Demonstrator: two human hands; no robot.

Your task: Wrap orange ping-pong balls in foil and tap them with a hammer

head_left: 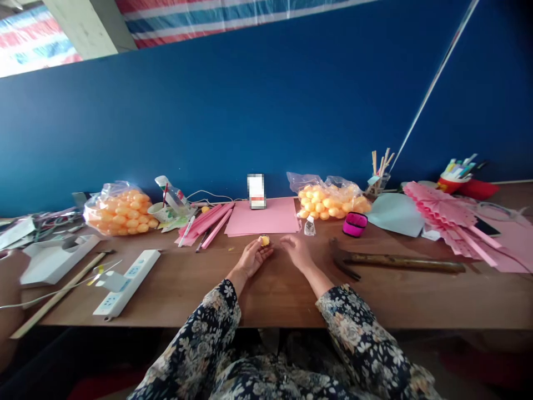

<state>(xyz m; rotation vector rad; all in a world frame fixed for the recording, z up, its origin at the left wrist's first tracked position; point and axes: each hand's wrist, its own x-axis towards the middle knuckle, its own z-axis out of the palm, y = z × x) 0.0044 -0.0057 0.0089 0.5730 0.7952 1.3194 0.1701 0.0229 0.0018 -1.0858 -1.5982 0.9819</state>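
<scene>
Centrally, the left hand (253, 256) holds a small round yellow piece (265, 240); the right hand (298, 253) is half-curled just beside, grip unclear. Brown wooden tabletop (278, 297) stretches below them to its front edge, lower centre.

Yellow piece (265, 241) in left grip (251, 256): too small to identify. Right grip (297, 251): blurred at the tips. Phone (257, 191): partly pixelated. Another person's arm (10, 297): blurred, cut off at left edge.

"Where does our light come from?"
"Upper left, we think — the striped sheeting (29, 41) glares there; beneath the table (283, 303) we see murk."
"And the edges?"
"Stretched — and softly blurred."
</scene>
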